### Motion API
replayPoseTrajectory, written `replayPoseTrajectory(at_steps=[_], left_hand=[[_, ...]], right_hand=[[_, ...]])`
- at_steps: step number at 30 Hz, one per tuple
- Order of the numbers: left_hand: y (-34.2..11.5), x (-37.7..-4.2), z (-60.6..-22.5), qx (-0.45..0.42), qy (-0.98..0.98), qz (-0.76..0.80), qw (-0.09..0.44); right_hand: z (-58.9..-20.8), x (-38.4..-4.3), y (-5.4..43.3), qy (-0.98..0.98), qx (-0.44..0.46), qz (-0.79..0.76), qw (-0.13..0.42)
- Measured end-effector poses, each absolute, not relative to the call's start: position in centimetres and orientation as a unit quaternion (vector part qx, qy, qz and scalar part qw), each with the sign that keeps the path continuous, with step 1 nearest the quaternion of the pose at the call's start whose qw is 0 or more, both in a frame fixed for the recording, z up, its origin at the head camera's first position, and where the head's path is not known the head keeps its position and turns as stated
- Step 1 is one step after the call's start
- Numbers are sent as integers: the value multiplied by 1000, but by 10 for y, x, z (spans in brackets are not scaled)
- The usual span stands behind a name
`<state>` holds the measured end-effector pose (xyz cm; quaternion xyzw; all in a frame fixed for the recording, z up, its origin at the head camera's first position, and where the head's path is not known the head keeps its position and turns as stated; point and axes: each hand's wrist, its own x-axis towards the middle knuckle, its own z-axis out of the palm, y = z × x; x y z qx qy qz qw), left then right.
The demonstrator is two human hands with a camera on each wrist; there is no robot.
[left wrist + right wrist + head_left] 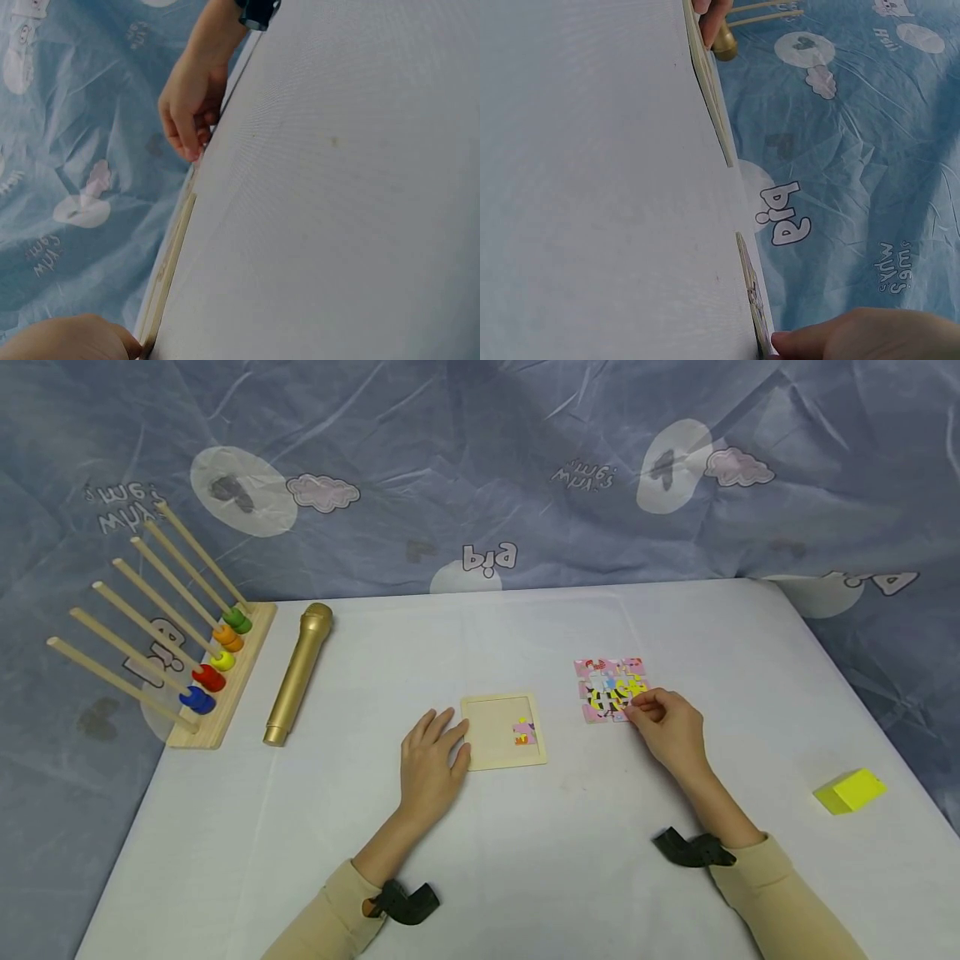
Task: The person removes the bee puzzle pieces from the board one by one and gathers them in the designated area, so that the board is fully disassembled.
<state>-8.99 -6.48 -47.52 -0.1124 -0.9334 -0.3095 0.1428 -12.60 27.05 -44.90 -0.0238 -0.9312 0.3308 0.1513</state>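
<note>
A shallow square wooden puzzle tray (487,735) lies on the table, with a single printed puzzle piece (524,732) at its right side. My left hand (432,768) rests at the tray's left edge, fingers spread and fingertips on the rim. To the right lies a block of joined puzzle pieces (600,687), pink with yellow and black print. At the block's lower right corner my right hand (671,731) pinches a piece between thumb and forefinger; the fingers mostly hide it. The left wrist view also shows the right hand (193,105) with its fingertips low, beyond the tray (171,270).
At the left stands a wooden peg rack (225,710) with coloured rings on slanting pegs. Beside it lies a gold microphone (298,677). A yellow block (850,792) sits near the right edge of the white table (540,877). A printed cloth (465,460) hangs behind.
</note>
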Motion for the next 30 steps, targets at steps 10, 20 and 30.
replayPoseTrajectory(at_steps=[10,20,30], left_hand=[[-65,-90,-476,-113,-933,-307,150],[-65,-90,-476,-112,-934,-307,145],[-65,-90,-475,-113,-933,-307,146]], right_hand=[[-449,-124,269,-934,-20,321,152],[-449,-124,268,-937,-20,313,153],[-451,-125,269,-940,-22,306,151]])
